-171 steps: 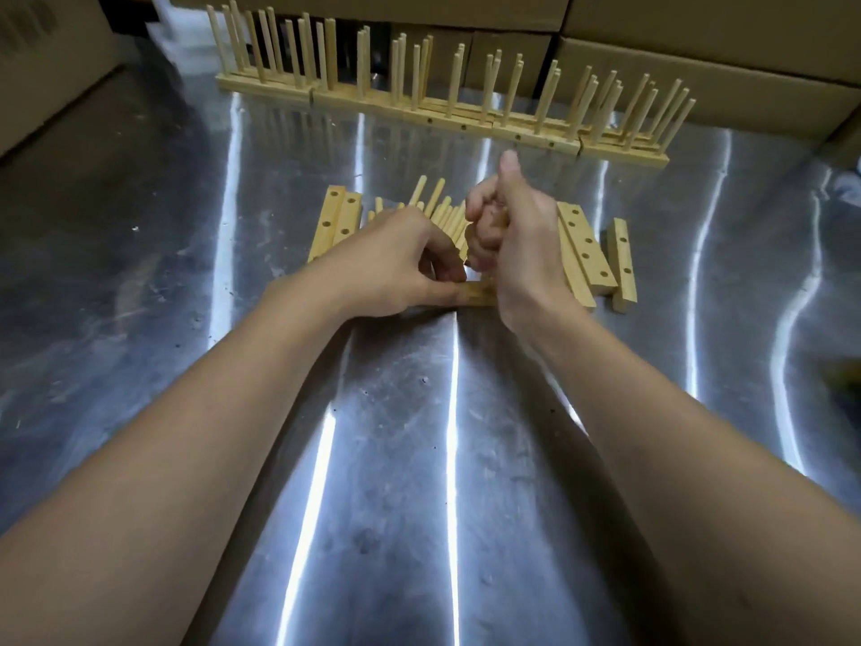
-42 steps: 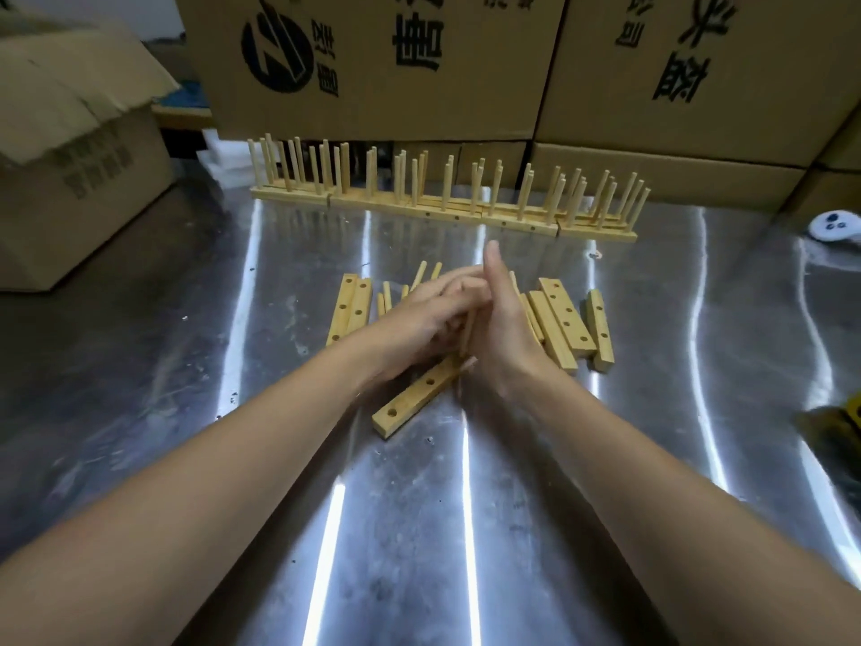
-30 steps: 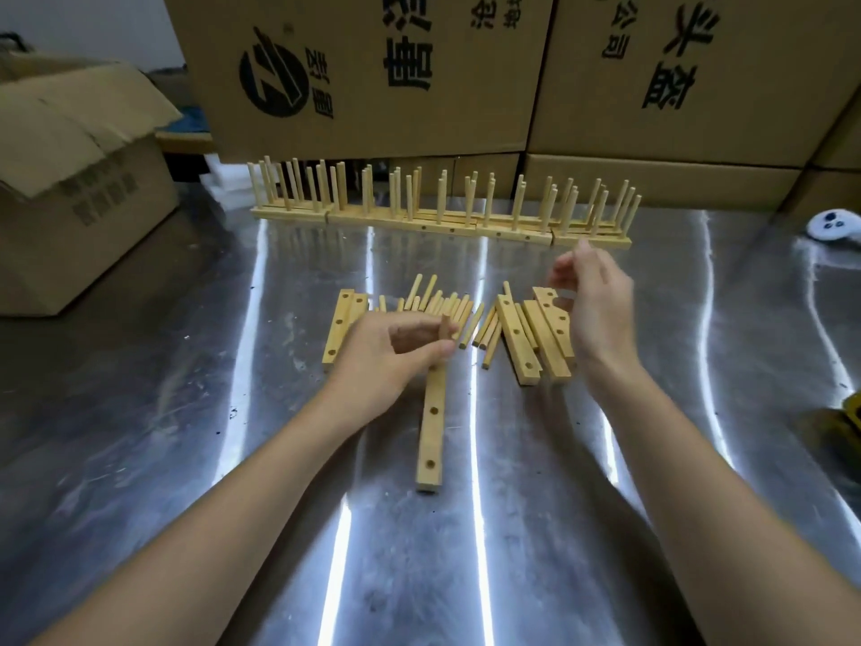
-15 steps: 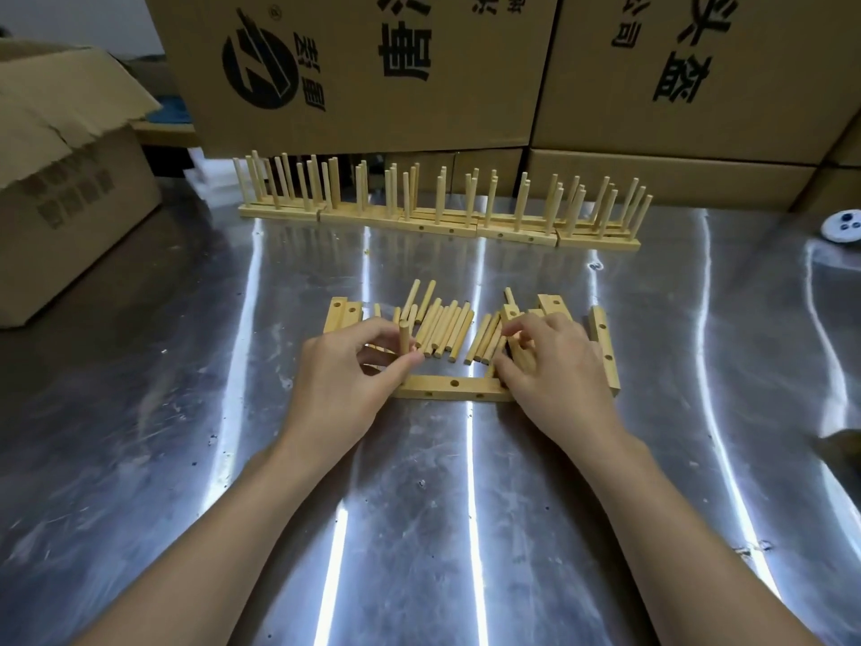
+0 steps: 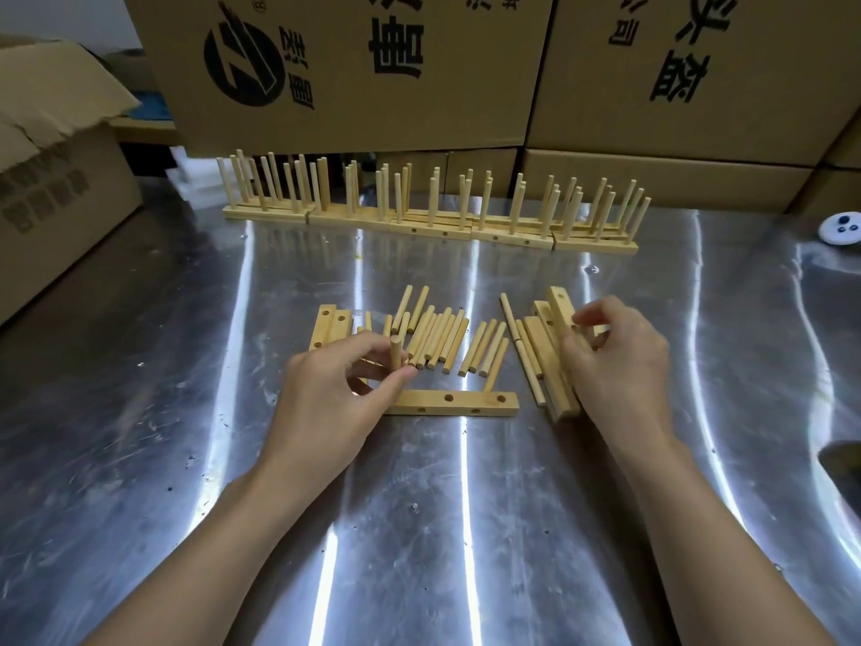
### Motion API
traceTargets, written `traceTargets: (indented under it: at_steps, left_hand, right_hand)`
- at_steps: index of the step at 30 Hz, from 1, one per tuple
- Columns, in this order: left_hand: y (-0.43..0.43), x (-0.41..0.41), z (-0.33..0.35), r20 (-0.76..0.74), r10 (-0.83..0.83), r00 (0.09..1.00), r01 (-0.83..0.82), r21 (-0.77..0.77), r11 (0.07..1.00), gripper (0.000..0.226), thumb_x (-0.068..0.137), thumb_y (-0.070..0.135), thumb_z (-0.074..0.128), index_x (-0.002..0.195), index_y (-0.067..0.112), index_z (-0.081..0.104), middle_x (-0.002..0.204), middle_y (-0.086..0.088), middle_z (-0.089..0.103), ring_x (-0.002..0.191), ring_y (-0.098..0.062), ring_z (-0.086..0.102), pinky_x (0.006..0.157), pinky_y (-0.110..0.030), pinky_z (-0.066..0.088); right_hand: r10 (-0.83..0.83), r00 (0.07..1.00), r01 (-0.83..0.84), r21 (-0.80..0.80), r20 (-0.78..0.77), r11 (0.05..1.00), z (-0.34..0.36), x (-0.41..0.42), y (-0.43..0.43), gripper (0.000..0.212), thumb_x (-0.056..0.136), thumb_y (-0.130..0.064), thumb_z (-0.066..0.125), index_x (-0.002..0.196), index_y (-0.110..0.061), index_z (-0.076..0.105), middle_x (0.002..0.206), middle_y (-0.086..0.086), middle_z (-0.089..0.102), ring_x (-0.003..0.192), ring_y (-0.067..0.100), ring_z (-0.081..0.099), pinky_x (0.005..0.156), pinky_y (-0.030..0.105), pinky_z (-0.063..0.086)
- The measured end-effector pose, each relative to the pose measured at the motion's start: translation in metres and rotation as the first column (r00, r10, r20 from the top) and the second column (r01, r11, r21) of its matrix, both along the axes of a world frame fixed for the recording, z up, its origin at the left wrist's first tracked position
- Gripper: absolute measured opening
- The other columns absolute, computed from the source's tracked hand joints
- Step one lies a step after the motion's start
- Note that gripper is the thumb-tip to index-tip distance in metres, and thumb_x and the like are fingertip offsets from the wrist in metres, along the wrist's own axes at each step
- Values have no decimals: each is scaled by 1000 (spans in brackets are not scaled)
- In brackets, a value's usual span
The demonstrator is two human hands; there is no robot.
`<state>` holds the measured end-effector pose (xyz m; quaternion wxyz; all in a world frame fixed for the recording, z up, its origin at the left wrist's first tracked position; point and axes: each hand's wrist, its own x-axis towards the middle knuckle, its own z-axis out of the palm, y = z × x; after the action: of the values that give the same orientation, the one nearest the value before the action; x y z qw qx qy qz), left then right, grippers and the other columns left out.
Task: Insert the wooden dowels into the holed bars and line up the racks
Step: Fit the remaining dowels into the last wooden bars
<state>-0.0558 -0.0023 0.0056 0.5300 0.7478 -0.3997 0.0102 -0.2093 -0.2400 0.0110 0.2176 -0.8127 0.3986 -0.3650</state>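
A holed wooden bar (image 5: 459,403) lies crosswise on the metal table (image 5: 419,529) between my hands. My left hand (image 5: 335,394) pinches one upright wooden dowel (image 5: 395,351) over the bar's left end. My right hand (image 5: 610,366) grips a second holed bar (image 5: 559,306), tilted up on its edge out of a small pile of bars (image 5: 540,347). Several loose dowels (image 5: 438,338) lie fanned out behind the crosswise bar. Two more holed bars (image 5: 331,325) lie at the left of the dowels. A row of finished racks (image 5: 428,212) with upright dowels stands at the back.
Big printed cardboard boxes (image 5: 466,67) wall off the back of the table. An open cardboard box (image 5: 51,170) stands at the left. A small white round object (image 5: 841,229) lies at the far right, and a dark thing (image 5: 843,463) shows at the right edge.
My right hand has left the crosswise bar's right end, moved right and taken hold of a bar from the pile. My left hand still holds the dowel over the bar's left end.
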Motion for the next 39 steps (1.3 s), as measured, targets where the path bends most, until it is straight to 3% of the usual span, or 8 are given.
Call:
traceTargets:
  at_steps: [3, 7, 11, 14, 22, 27, 34, 39]
  left_hand:
    - [0, 0, 0, 22, -2, 1000, 2, 8, 1000, 14, 88, 15, 87, 90, 25, 77, 88, 21, 75, 81, -2, 75, 67, -33, 59]
    - [1, 1, 0, 60, -4, 998, 3, 12, 1000, 14, 88, 14, 87, 90, 24, 77, 88, 20, 75, 82, -2, 75, 69, -32, 60]
    - [2, 2, 0, 110, -16, 994, 14, 21, 1000, 13, 89, 14, 86, 91, 22, 77, 89, 19, 75, 84, -4, 75, 73, -20, 58]
    - [3, 3, 1, 148, -21, 989, 16, 32, 999, 13, 89, 14, 85, 90, 23, 76, 89, 18, 74, 84, -4, 74, 75, -15, 56]
    - [4, 5, 2, 185, -19, 983, 13, 33, 999, 13, 90, 17, 85, 90, 25, 75, 88, 18, 73, 85, -6, 74, 74, -14, 55]
    - [5, 6, 1, 190, 5, 982, -8, 16, 1000, 11, 92, 21, 83, 88, 26, 74, 86, 18, 72, 83, -8, 73, 71, -17, 55]
    - [9, 10, 4, 207, 19, 978, -16, -16, 1000, 13, 99, 23, 76, 86, 20, 74, 85, 11, 72, 80, -16, 70, 67, -33, 55]
    - [17, 20, 12, 179, 19, 984, 2, -117, 993, 12, 101, 18, 72, 90, 24, 73, 85, 8, 75, 79, -14, 76, 74, -29, 60]
  right_hand:
    - [11, 989, -10, 10, -148, 1000, -3, 0, 1, 7, 96, -22, 68, 102, -21, 72, 107, -1, 63, 99, 22, 58, 81, 33, 44]
    - [-27, 976, -11, -174, -217, 985, 2, 0, 4, 7, 97, -28, 69, 101, -26, 74, 115, -4, 60, 114, 23, 49, 90, 33, 31]
    - [123, 945, -160, -100, -302, 982, 1, -2, 7, 8, 96, -30, 71, 97, -33, 79, 120, -10, 56, 121, 16, 39, 89, 24, 17]
    - [143, 913, -172, -44, -381, 984, -1, -3, 9, 8, 96, -36, 72, 95, -38, 80, 131, -10, 57, 128, 17, 38, 89, 27, 16]
    - [215, 920, -193, 97, -328, 976, 6, -4, 5, 17, 99, -32, 68, 92, -44, 79, 143, -16, 48, 138, 16, 31, 96, 30, 16]
    - [145, 951, -142, 29, -273, 989, 4, -10, -2, 23, 101, -25, 63, 97, -40, 80, 141, -11, 54, 136, 16, 36, 105, 36, 23]
    - [171, 932, -163, 52, -319, 985, -3, -5, -1, 19, 101, -29, 64, 100, -39, 80, 137, -10, 55, 133, 20, 39, 95, 29, 18]
    - [187, 930, -188, 29, -315, 982, -5, -4, 3, 17, 101, -28, 65, 103, -35, 81, 137, -8, 55, 133, 17, 37, 94, 28, 17]
